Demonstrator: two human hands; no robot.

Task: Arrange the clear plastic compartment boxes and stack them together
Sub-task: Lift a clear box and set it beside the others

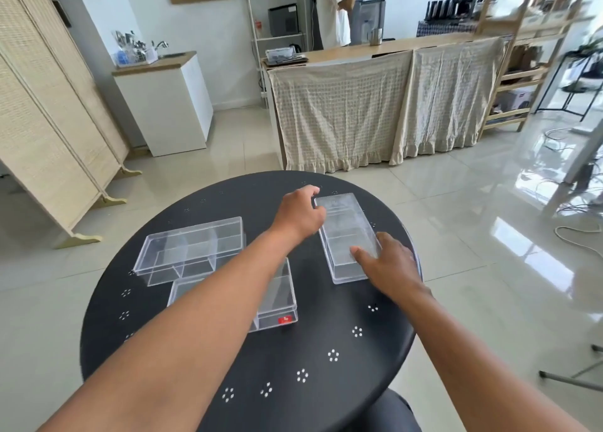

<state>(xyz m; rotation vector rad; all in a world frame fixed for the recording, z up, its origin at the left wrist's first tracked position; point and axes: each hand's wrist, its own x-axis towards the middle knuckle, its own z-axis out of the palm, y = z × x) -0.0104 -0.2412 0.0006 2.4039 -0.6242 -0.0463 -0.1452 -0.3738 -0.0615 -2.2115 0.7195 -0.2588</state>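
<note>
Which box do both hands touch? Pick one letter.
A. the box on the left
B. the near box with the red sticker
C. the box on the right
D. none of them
C: the left hand is at the far end of the right box and the right hand rests on its near end; the other two boxes go untouched.

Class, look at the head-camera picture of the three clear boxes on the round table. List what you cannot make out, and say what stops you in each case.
- Near box, head view: its left part is hidden by the left forearm.
- Red label on the near box: too small to read.
- Right box: the right hand covers its near right corner; the left hand covers its far left edge, so the grip is unclear.
- Left box: its inner dividers are unclear through the glare.
</note>
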